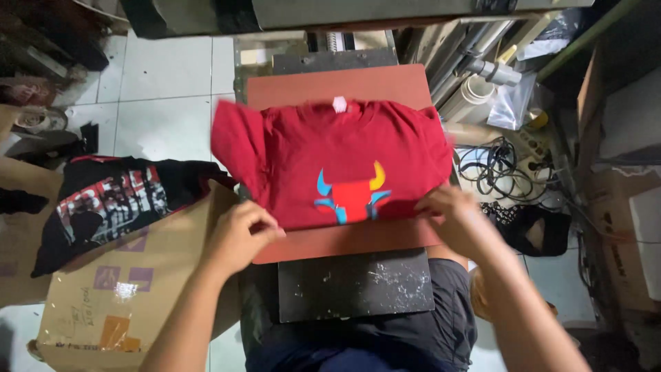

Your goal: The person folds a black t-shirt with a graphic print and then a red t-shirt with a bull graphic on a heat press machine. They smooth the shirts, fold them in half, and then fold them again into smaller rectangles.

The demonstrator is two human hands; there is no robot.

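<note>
left hand (242,231) and right hand (451,213) pinch hem of red shirt (330,162) | on press pad (344,241) | risk: uneven pull may wrinkle the print (350,195)

Cardboard box (117,289) with black garment (110,200) crowds the left; tangled cables (496,169) crowd the right.

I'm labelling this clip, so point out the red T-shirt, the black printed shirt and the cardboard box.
red T-shirt (296,148): head view, plain chest area left of the print.
black printed shirt (110,200): head view, its printed front.
cardboard box (131,289): head view, bare top flap.
</note>
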